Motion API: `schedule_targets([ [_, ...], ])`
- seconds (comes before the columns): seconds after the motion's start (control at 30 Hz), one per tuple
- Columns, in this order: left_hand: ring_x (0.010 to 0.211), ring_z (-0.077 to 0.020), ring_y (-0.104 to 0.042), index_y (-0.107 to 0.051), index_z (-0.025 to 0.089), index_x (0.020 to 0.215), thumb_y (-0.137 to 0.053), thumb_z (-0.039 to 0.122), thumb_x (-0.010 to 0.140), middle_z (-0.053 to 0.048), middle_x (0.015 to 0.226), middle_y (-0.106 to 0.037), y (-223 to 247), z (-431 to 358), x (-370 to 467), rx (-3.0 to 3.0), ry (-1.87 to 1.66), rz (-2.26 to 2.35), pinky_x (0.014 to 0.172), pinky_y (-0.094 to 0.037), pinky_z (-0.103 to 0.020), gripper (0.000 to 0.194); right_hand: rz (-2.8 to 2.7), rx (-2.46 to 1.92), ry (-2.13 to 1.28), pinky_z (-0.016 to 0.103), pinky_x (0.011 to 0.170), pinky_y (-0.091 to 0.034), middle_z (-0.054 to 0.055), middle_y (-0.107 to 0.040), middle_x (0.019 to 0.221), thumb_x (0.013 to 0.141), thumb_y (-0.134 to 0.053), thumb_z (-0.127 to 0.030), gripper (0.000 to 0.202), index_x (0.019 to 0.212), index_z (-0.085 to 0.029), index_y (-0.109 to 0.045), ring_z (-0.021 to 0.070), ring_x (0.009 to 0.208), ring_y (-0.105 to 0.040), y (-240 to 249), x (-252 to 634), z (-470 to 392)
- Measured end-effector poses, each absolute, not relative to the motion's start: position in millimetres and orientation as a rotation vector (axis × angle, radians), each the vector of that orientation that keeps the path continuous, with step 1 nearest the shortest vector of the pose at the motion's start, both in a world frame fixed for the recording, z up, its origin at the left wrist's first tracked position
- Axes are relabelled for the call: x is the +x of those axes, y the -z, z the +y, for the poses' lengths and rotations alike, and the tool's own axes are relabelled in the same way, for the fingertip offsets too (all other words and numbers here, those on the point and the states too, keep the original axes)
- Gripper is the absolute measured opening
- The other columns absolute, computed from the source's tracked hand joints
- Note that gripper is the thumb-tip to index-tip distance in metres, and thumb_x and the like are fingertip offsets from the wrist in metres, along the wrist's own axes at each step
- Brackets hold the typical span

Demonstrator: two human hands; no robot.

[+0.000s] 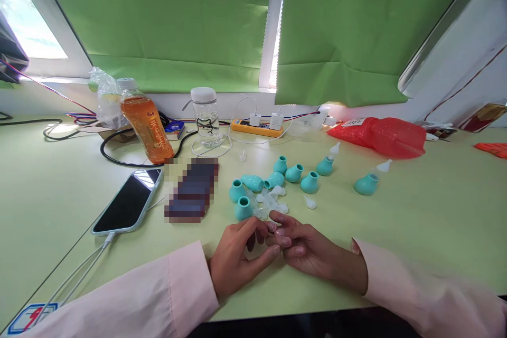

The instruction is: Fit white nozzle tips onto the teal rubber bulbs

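My left hand (245,256) and my right hand (304,245) meet at the fingertips over the table's front part. Nothing shows between the fingers of either hand, which are loosely curled and apart. Just beyond them lie several teal rubber bulbs (309,182), some upright with open mouths, some on their sides. Translucent white tips (271,202) are heaped among the bulbs, and a loose white tip (310,203) lies to their right. Two bulbs, one at the back (325,166) and one farther right (366,184), have white tips fitted.
A phone with a cable (129,203) and a blurred dark item (193,190) lie at left. Behind stand an orange drink bottle (146,127), a clear jar (206,119) and a power strip (257,128). A red plastic bag (378,137) lies back right.
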State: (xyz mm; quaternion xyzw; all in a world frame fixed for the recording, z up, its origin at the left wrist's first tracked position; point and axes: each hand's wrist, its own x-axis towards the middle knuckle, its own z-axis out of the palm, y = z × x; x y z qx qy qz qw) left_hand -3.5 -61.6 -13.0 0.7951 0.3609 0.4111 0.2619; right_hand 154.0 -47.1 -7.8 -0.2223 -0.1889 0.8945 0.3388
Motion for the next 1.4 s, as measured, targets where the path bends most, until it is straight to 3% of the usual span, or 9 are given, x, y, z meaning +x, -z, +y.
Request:
schedule_targets([
  [0.4,0.053,-0.0097,-0.042,-0.042,0.018,0.074,-0.045,0.018,0.075,0.001,0.062,-0.047,14.8,-64.0,-5.5,2.12,-1.153,0.93,0.051,-0.039,-0.022,0.003,-0.475,-0.479,-2.425,0.006,0.03,-0.021,-0.005,-0.046,0.067,0.06,-0.059,-0.001,0.025,0.072,-0.017,-0.045,0.0006,0.047,-0.04,10.3,157.6,-44.2],
  [0.57,0.051,-0.0086,-0.04,-0.044,0.018,0.077,-0.044,0.018,0.078,0.003,0.059,-0.047,17.1,-61.5,-4.4,2.078,-1.137,1.008,0.049,-0.037,-0.021,0.001,-0.474,-0.405,-2.451,0.009,0.035,-0.025,-0.006,-0.043,0.065,0.06,-0.052,0.0,0.024,0.074,-0.018,-0.044,0.0025,0.049,-0.04,9.6,160.2,-42.4],
  [0.83,0.052,-0.0088,-0.043,-0.047,0.017,0.087,-0.046,0.021,0.079,0.003,0.061,-0.051,15.8,-62.8,-5.1,2.115,-1.085,1.013,0.052,-0.039,-0.021,0.008,-0.549,-0.288,-2.495,0.013,0.038,-0.027,-0.004,-0.044,0.063,0.064,-0.044,-0.005,0.014,0.07,-0.017,-0.044,0.0059,0.052,-0.041,1.4,165.7,-40.9],
  [1.03,0.055,-0.0095,-0.046,-0.048,0.018,0.087,-0.045,0.019,0.08,0.002,0.065,-0.053,16.6,-66.4,-7.1,2.185,-1.089,1.03,0.055,-0.04,-0.021,0.008,-0.763,-0.294,-2.481,0.014,0.039,-0.03,-0.004,-0.041,0.057,0.062,-0.051,-0.012,0.007,0.066,-0.016,-0.047,0.0062,0.05,-0.04,-3.5,167.0,-38.6],
  [1.1,0.056,-0.0098,-0.047,-0.048,0.018,0.086,-0.044,0.019,0.08,0.001,0.066,-0.053,17.0,-66.1,-7.7,2.223,-1.047,1.048,0.056,-0.04,-0.022,0.008,-1.007,-0.353,-2.303,0.016,0.04,-0.033,-0.004,-0.041,0.055,0.065,-0.055,-0.015,0.004,0.067,-0.016,-0.051,0.0067,0.05,-0.041,-10.8,171.7,-34.3],
  [1.2,0.054,-0.0102,-0.048,-0.049,0.018,0.083,-0.042,0.017,0.079,0.001,0.067,-0.055,17.1,-64.4,-7.0,2.314,-0.953,1.067,0.054,-0.039,-0.023,0.008,-1.469,-0.532,-1.683,0.021,0.043,-0.038,-0.003,-0.044,0.052,0.074,-0.054,-0.025,0.012,0.068,-0.015,-0.057,0.0087,0.049,-0.044,-26.8,188.7,-22.0],
  [1.4,0.056,-0.0128,-0.051,-0.051,0.017,0.076,-0.041,0.013,0.075,-0.002,0.068,-0.057,16.0,-62.6,-3.7,2.459,-0.829,1.067,0.051,-0.038,-0.023,0.01,-1.498,-1.073,0.266,0.035,0.064,-0.045,0.003,-0.054,0.065,0.076,-0.051,-0.028,0.013,0.068,-0.019,-0.055,0.0164,0.064,-0.052,-38.6,253.4,26.4],
])
